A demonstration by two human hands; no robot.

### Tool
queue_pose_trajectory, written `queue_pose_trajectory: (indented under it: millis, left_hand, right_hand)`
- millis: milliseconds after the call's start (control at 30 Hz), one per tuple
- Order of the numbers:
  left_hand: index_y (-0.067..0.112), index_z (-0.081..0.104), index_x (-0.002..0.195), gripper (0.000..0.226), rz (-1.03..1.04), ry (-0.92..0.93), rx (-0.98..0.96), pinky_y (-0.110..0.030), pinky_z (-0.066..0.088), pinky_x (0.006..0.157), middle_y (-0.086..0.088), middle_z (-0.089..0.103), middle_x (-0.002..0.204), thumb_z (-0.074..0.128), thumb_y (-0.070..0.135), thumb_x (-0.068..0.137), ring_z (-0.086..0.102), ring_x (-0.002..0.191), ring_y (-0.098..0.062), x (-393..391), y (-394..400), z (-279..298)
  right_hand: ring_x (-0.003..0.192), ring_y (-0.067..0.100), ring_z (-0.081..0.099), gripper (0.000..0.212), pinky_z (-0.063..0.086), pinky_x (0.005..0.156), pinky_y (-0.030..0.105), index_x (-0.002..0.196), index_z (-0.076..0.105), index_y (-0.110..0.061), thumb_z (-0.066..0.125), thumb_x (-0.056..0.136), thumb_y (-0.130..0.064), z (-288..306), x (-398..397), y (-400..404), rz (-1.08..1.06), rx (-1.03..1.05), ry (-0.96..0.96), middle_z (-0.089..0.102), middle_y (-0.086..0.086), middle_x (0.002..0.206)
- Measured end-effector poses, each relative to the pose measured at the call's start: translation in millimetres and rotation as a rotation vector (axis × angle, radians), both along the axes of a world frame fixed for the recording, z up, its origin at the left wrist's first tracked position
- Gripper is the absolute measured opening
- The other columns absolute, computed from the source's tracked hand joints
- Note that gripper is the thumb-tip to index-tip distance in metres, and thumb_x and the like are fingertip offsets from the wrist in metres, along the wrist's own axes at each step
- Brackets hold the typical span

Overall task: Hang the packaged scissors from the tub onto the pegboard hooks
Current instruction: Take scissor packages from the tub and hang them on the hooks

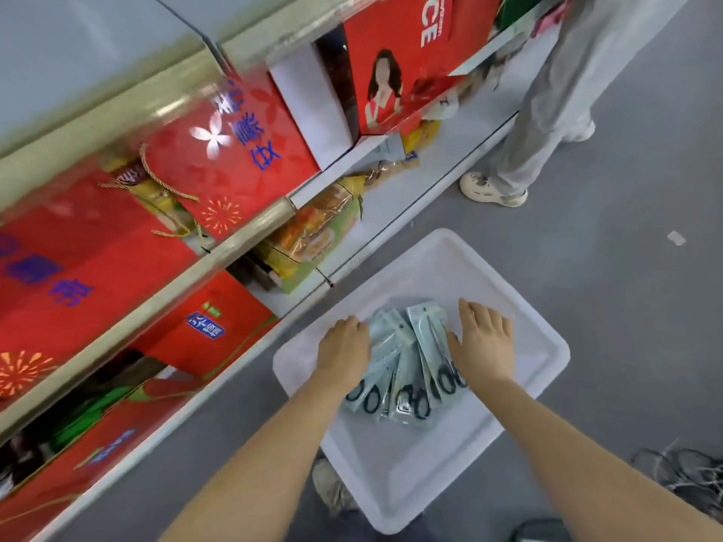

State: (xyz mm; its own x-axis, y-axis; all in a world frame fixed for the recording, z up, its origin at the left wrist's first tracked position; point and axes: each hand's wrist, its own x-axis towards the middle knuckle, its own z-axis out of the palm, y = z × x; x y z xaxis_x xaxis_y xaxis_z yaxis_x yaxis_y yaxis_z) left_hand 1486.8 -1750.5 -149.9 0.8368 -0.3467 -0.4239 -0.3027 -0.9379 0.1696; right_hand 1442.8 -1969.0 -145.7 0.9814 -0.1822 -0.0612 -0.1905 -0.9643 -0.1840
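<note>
A white tub (520,307) sits on the grey floor (626,189) beside shelves of red boxes (98,267). Between both hands, on the tub's bottom, lies a fanned stack of packaged scissors (407,369). The left hand (344,352) and right hand (483,342) rest flat, fingers unclenched, against the stack's two sides, gripping nothing.

Left hand (344,348) and right hand (485,340) covering parts of the packaged scissors (407,369), fingertips hidden. Shelf boxes (78,267) smeared by motion blur, print unreadable. Bystander's legs (547,111) cut off at top edge. Tub (450,267) corner partly behind forearms.
</note>
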Motion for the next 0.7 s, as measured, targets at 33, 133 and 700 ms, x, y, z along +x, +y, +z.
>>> queue_pose_trajectory:
  millis: [33,133,700]
  left_hand:
    - [0.01,0.048,0.13,0.037,0.01,0.07,0.013,-0.034,0.042,0.091,-0.007,0.051,0.129,0.052,0.028,0.098,0.05,0.116,-0.025,-0.1,-3.8,-14.7]
    - [0.005,0.035,0.143,0.059,0.071,0.169,0.054,-0.037,0.041,0.099,-0.013,0.047,0.138,0.055,0.034,0.096,0.048,0.123,-0.029,2.3,-11.6,-51.6]
    - [0.03,0.03,0.149,0.051,0.443,0.154,-0.176,-0.027,0.044,0.08,0.002,0.064,0.118,0.042,0.019,0.101,0.06,0.103,-0.019,-26.5,-5.2,-63.9]
  right_hand:
    - [0.095,0.042,0.063,0.06,0.048,0.085,0.05,0.117,0.063,0.004,0.085,0.065,-0.014,-10.8,-5.6,-3.0,-0.006,0.003,0.022,0.067,0.019,0.105]
    - [0.094,0.041,0.064,0.056,0.05,0.084,0.049,0.117,0.064,0.003,0.083,0.068,-0.017,-37.4,-20.1,-10.6,-0.032,0.019,0.067,0.068,0.019,0.104]
    - [0.119,0.035,0.039,0.075,0.04,0.102,0.045,0.144,0.032,-0.021,0.064,0.083,-0.053,-91.4,4.7,-1.2,-0.395,0.335,0.529,0.04,0.015,0.13]
